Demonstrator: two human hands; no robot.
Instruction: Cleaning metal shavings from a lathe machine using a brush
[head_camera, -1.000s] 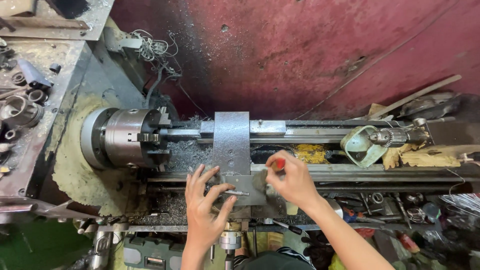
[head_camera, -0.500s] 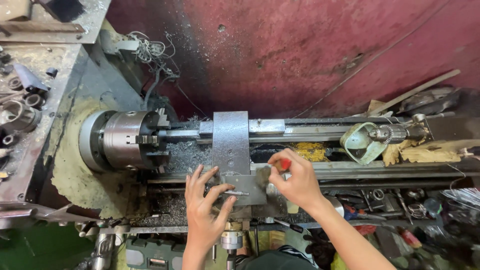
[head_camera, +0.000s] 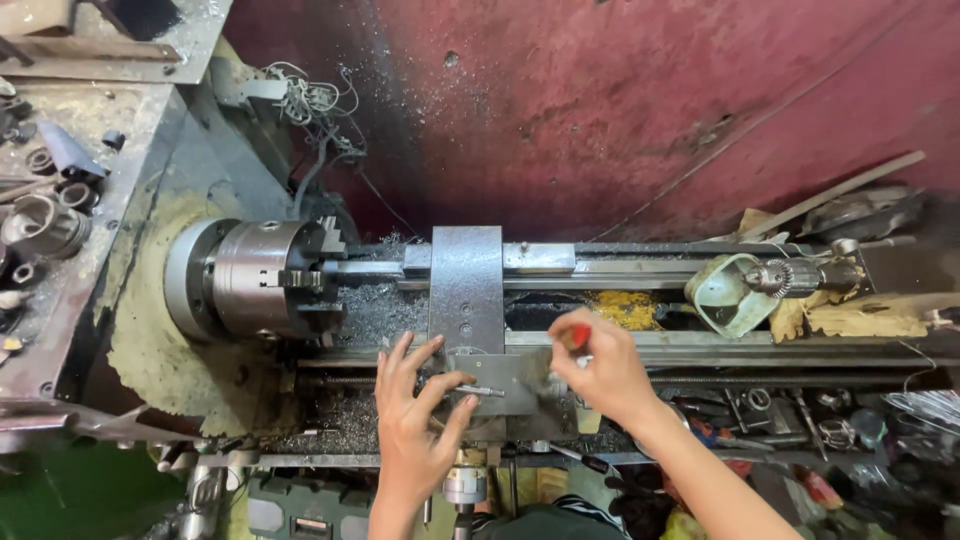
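I look down on a metal lathe. My left hand (head_camera: 415, 415) rests with fingers spread on the front of the grey carriage (head_camera: 466, 290), fingertips by a small steel pin (head_camera: 480, 390) lying on the plate. My right hand (head_camera: 600, 372) sits at the carriage's right side, fingers closed around a small red-handled tool (head_camera: 578, 336). The steel chuck (head_camera: 255, 278) is to the left, with a bar held in its jaws running right toward the carriage.
Metal chips (head_camera: 375, 310) lie on the bed near the chuck. A drill chuck (head_camera: 790, 275) and rags rest at the right end. A cluttered bench with metal rings (head_camera: 45, 225) stands at left. A red wall (head_camera: 600, 100) rises behind.
My right hand has shifted slightly lower and left by the carriage edge. My left hand stays spread on the plate.
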